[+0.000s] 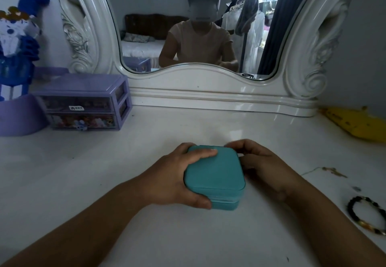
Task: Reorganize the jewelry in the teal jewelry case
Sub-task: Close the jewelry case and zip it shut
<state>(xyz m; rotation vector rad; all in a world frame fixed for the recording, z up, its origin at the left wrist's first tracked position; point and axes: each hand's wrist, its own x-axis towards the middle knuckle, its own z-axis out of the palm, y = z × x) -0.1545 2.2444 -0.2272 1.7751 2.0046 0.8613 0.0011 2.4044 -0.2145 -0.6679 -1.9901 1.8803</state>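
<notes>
A white dressing table (83, 183) fills the frame, backed by a carved white mirror (198, 87) that reflects a seated person in a pale short-sleeved top. At far left stands a lilac two-drawer organiser (83, 101), its clear drawers packed with small colourful items, with a blue and white bouquet-like decoration (18, 43) behind it. A yellow object (355, 124) lies at the right edge of the table.

At the centre of the tabletop, close to the person, sits the teal jewelry case (215, 174), its lid closed and its zipper seam visible along the near side. The left hand (175, 179) grips the case from its left side, thumb curled at the near corner and fingers laid across the far part of the lid. The right hand (259, 166) is closed against the case's far right corner, fingertips pinched there; what they pinch cannot be made out.

To the right, well apart from the case, lies a black and gold beaded bracelet (365, 214), and beyond it a thin gold chain (332, 171).
</notes>
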